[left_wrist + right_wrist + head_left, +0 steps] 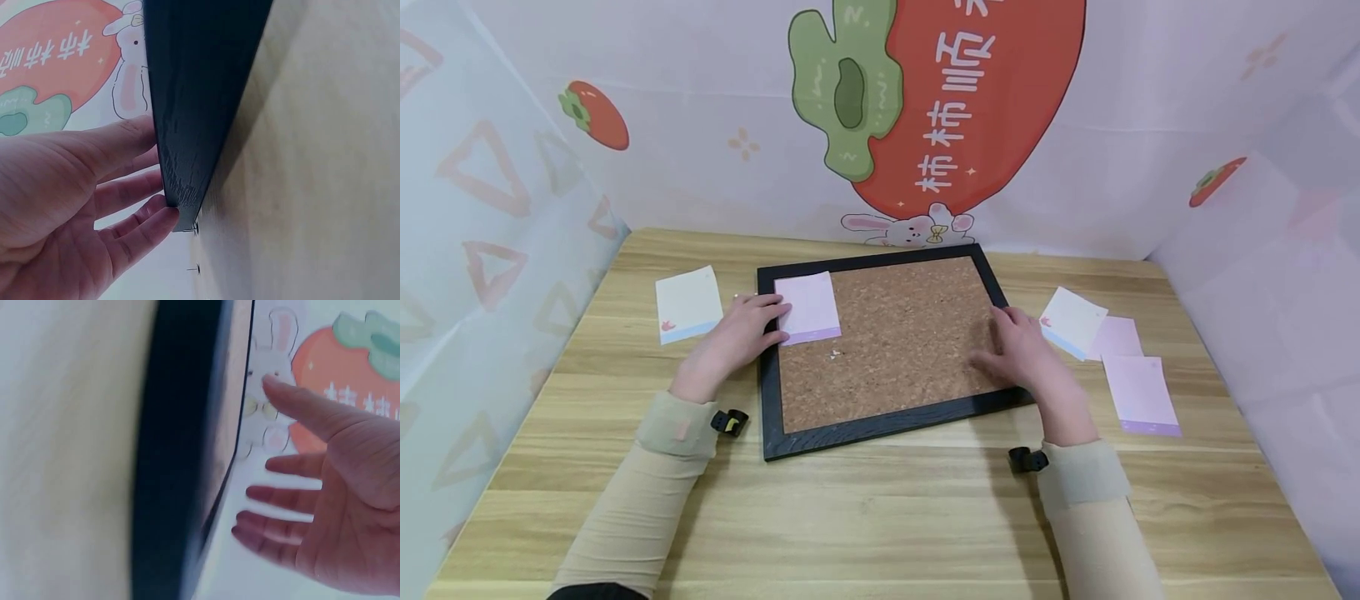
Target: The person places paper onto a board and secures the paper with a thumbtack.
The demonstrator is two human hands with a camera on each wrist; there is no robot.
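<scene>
We see a rectangular cork pinboard in a black wooden frame (891,342) lying flat at the centre of the pale wooden table (880,517), slightly skewed. Our left hand (737,333) rests at its 9 o'clock edge, straight fingers pressing a pink paper note (807,307) onto the cork, apparently to keep it from sliding. Our right hand (1022,354) lies spread and relaxed on the 3 o'clock edge, seemingly steadying the frame. 3 more notes (1112,350) wait at 3 o'clock, 1 cream note (688,304) at 9 o'clock.
</scene>
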